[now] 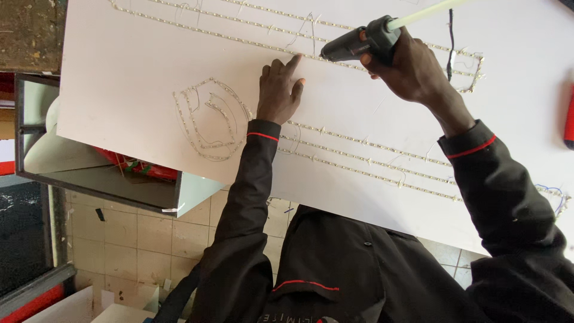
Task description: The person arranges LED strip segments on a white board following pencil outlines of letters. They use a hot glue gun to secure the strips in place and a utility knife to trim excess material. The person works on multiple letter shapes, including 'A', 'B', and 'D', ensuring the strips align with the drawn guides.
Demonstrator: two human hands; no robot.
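A large white board (131,66) lies in front of me with long rows of small LED strips (359,158) fixed across it and one strip bent into a curved shape (209,119). My right hand (406,63) grips a black glue gun (356,42) with a pale glue stick out of its back; the nozzle points left at an LED strip. My left hand (278,90) rests flat on the board, its index finger pressing on the strip right beside the nozzle. Both arms wear black sleeves with red trim.
A thin black wire (450,45) hangs over the board at the upper right. A red object (568,119) shows at the right edge. Under the board's left end stands a metal-framed stand (89,173) holding red items, over a tiled floor (137,239).
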